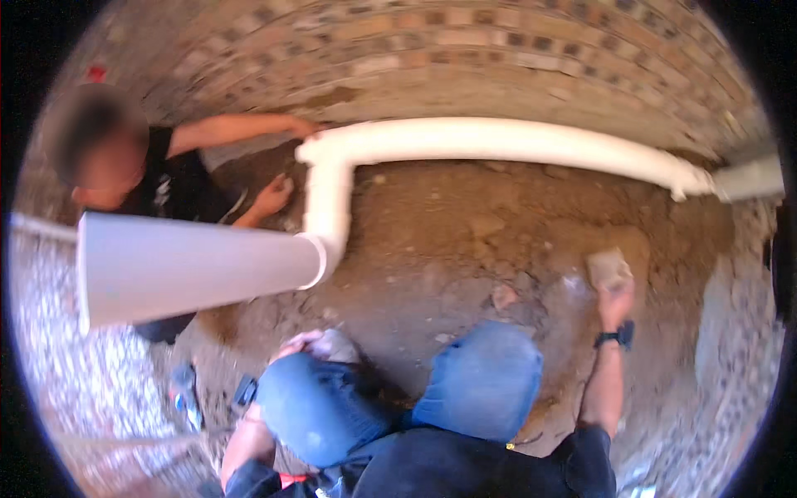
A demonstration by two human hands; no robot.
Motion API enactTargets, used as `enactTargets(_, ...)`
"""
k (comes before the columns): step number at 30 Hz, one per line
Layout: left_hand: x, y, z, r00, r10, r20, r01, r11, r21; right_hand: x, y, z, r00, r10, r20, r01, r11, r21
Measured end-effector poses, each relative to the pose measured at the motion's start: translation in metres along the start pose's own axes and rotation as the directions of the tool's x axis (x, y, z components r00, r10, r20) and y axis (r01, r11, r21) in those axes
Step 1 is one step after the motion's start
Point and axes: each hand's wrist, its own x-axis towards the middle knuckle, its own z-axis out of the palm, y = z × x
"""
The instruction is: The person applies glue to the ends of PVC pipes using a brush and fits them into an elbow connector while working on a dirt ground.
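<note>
My right hand point(614, 305), wearing a dark watch on its wrist, grips a pale tan piece of brick point(608, 267) just above the dirt at the right. Partly hidden behind my left knee, my left hand point(297, 342) is closed against a pale, rounded lump point(336, 345), whose kind I cannot make out. Ahead of me a white plastic pipe point(465, 139) runs along the brick wall. At its left end it joins a branch with an elbow, from which a wide grey-white pipe point(199, 270) rises toward the left.
A co-worker point(174, 174) crouches at the left, one hand on the pipe joint and the other over the soil. Rough dirt point(465, 224) with loose stones spreads before my knees. A curved brick wall point(465, 41) closes the far side. A clear bottle point(187, 398) lies at lower left.
</note>
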Motion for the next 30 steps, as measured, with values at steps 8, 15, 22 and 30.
enactTargets(8, -0.022, -0.004, -0.012, 0.997, 0.060, -0.053, -0.067, 0.988, -0.137, -0.011, 0.042, 0.052, 0.923, 0.358, 0.142, -0.364, 0.931, 0.019)
enactTargets(15, -0.029, -0.002, 0.011, 0.991, 0.131, -0.029, -0.134, 0.979, -0.156, -0.014, 0.037, 0.052, 0.934, 0.354, 0.037, -0.355, 0.935, 0.019)
enactTargets(22, -0.019, -0.009, -0.012, 0.980, 0.194, -0.039, -0.198, 0.964, -0.177, -0.091, 0.021, 0.025, 0.823, 0.475, 0.312, -0.427, 0.879, -0.213)
enactTargets(30, 0.017, -0.030, -0.065, 0.962, 0.271, -0.015, -0.269, 0.943, -0.194, -0.098, -0.049, -0.005, 0.785, 0.226, 0.577, -0.404, 0.893, 0.199)
